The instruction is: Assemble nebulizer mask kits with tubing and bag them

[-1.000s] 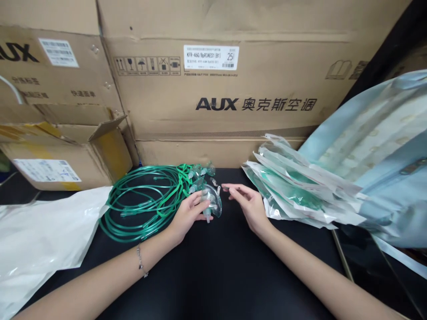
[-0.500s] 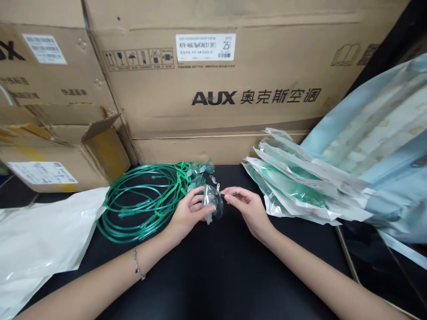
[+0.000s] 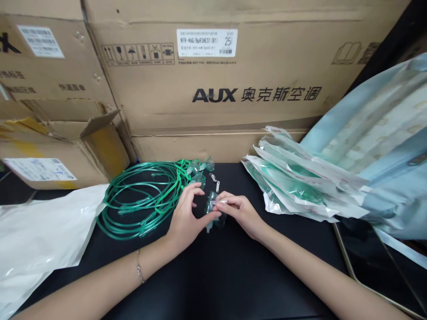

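Note:
A clear oxygen mask (image 3: 210, 205) rests on the black table between my hands, partly covered by my fingers. My left hand (image 3: 188, 213) is open around its left side, fingers lifted away and the thumb tip overlapping the mask; whether the thumb presses on it I cannot tell. Between the thumb and fingers of my right hand (image 3: 238, 212) is a small silvery metal strip (image 3: 217, 202), pinched flat over the mask. Two similar metal strips (image 3: 217, 186) lie just beyond. Behind my left hand are more clear masks (image 3: 199, 179) with green straps (image 3: 171, 191).
Coiled green tubing (image 3: 115, 233) lies left of my hands. A white plastic bag (image 3: 50, 226) is at far left. Packaged masks (image 3: 300, 182) are piled at right, beside a phone-like dark slab (image 3: 373, 262) and light-blue fabric (image 3: 393, 178). Large cardboard boxes (image 3: 213, 115) wall off the back.
The mask has gone from my left hand's grip down to the table and turned. My left fingers have opened. My right hand has moved left over the mask with the metal strip.

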### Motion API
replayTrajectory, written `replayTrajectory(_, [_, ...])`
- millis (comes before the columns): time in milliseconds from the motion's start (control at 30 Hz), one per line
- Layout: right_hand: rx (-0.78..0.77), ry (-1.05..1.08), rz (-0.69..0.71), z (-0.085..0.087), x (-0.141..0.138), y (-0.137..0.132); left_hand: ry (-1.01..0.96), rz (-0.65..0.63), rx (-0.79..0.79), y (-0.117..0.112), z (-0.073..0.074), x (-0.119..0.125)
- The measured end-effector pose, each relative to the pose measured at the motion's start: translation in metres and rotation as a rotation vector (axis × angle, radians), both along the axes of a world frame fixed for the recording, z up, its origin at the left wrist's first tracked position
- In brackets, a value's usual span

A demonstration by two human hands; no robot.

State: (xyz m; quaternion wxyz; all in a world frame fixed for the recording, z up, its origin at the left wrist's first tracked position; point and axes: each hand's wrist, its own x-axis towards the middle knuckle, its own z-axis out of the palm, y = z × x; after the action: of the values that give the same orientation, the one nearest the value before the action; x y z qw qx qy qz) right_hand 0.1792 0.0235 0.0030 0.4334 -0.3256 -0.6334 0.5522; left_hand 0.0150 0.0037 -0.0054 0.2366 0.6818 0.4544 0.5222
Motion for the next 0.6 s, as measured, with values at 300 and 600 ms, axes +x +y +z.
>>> replayTrajectory(300, [0.095,-0.085,0.075,-0.003,0.003,0.003,-0.042,-0.180,0.011,0.003,0.003,-0.003])
replayTrajectory(600, [-0.153,0.077,-0.051,-0.009,0.000,0.006,-0.344,-0.177,-0.332,0.018,-0.002,-0.007])
